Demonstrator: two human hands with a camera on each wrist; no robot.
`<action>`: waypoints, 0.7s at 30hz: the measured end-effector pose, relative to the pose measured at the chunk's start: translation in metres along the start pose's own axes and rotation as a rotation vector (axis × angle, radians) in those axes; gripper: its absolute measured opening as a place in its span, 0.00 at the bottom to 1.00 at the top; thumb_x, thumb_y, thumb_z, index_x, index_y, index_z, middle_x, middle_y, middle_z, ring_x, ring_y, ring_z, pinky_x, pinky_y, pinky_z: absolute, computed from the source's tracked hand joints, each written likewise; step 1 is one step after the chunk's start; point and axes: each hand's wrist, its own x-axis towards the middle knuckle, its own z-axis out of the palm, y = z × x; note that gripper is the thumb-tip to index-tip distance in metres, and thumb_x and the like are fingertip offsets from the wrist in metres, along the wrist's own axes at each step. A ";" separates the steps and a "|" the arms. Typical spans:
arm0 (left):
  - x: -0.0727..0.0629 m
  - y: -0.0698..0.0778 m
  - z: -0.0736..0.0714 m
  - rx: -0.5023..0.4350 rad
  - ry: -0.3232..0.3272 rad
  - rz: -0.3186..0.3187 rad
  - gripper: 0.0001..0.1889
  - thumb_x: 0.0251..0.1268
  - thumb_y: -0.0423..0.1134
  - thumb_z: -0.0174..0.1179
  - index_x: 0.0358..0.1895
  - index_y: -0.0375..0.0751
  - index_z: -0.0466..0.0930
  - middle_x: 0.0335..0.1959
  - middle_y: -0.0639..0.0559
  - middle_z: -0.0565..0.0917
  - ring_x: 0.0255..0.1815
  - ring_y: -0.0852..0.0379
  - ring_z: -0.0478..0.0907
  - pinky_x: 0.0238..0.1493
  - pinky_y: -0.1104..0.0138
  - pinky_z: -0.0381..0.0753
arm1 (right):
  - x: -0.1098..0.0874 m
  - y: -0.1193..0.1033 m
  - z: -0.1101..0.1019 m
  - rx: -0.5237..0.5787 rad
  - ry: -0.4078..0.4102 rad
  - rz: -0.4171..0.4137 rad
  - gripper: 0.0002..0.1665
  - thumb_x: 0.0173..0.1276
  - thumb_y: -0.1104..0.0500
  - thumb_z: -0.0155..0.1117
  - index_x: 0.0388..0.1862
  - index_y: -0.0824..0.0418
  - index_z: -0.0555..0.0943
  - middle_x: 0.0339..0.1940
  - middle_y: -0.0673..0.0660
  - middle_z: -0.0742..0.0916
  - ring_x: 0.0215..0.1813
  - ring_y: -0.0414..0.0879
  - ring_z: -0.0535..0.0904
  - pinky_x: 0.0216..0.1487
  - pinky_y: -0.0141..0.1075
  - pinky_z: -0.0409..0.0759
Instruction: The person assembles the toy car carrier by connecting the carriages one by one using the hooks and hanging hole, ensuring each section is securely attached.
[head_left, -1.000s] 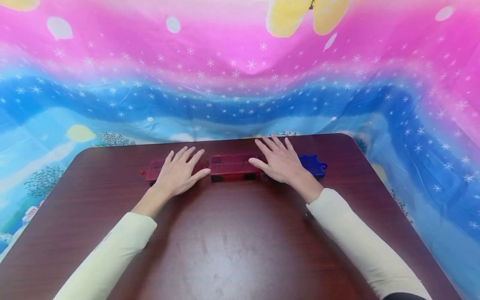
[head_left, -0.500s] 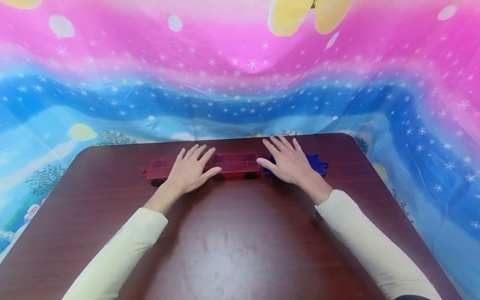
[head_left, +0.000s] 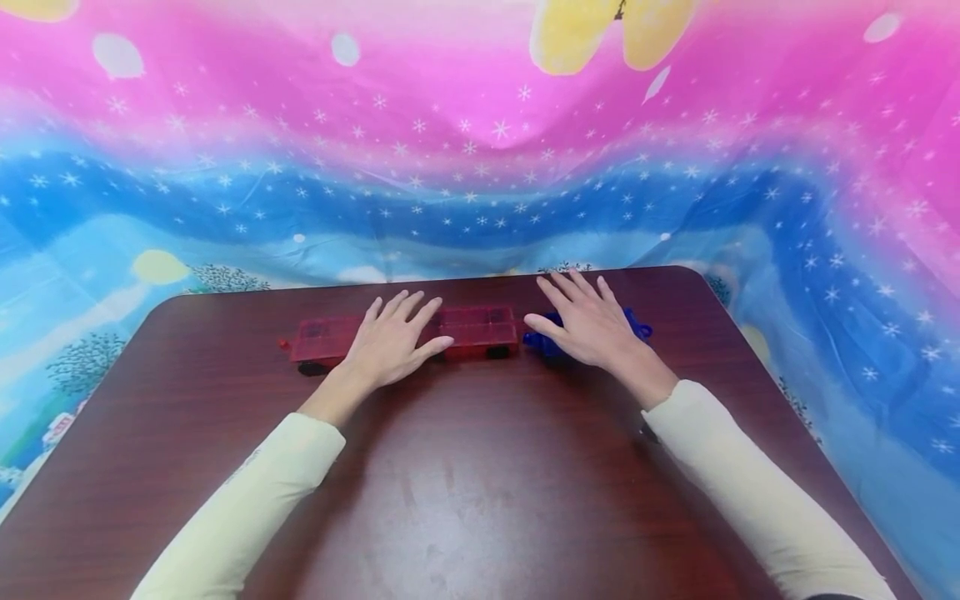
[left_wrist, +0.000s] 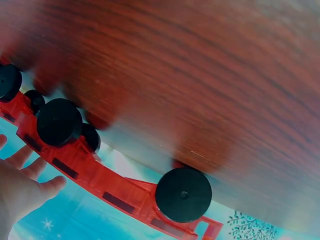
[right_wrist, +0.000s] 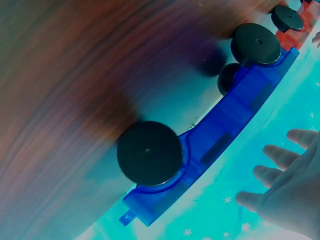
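Two translucent red toy train cars with black wheels, a left one [head_left: 322,340] and a right one [head_left: 483,327], stand in line near the table's far edge. Partly covered in the head view is a blue toy train car [right_wrist: 235,112] at the right end of the row. My left hand [head_left: 393,342], fingers spread, is over where the red cars meet and hides that spot. Over the blue car my right hand [head_left: 588,327] hovers with straight, spread fingers. The right wrist view shows it apart from the car. Neither hand grips anything.
The cars stand on a dark wood-grain table [head_left: 435,483] with rounded far corners. A pink and blue printed cloth [head_left: 465,167] hangs behind the table and along its right side.
Both hands have moved to the right, so more of the left red car shows and the blue car's left end has come into sight. The cars look unmoved.
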 end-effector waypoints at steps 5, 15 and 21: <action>0.002 0.004 0.000 -0.007 0.001 0.006 0.41 0.73 0.72 0.42 0.82 0.54 0.56 0.80 0.43 0.59 0.81 0.40 0.51 0.77 0.41 0.43 | -0.003 0.004 0.000 -0.003 0.001 0.005 0.53 0.72 0.20 0.32 0.85 0.50 0.53 0.84 0.59 0.57 0.84 0.57 0.40 0.78 0.61 0.34; 0.007 0.010 0.002 -0.012 0.008 0.021 0.41 0.72 0.72 0.44 0.81 0.54 0.57 0.79 0.43 0.60 0.80 0.40 0.52 0.77 0.41 0.46 | -0.009 0.012 0.000 -0.003 -0.002 0.011 0.52 0.73 0.22 0.34 0.84 0.52 0.54 0.83 0.61 0.58 0.83 0.59 0.42 0.77 0.63 0.36; 0.009 0.012 0.004 -0.019 0.008 0.027 0.41 0.72 0.72 0.43 0.81 0.54 0.57 0.79 0.43 0.60 0.80 0.40 0.52 0.76 0.40 0.47 | -0.011 0.015 0.002 -0.008 -0.014 0.018 0.52 0.74 0.22 0.34 0.85 0.52 0.53 0.83 0.61 0.58 0.83 0.60 0.42 0.77 0.62 0.36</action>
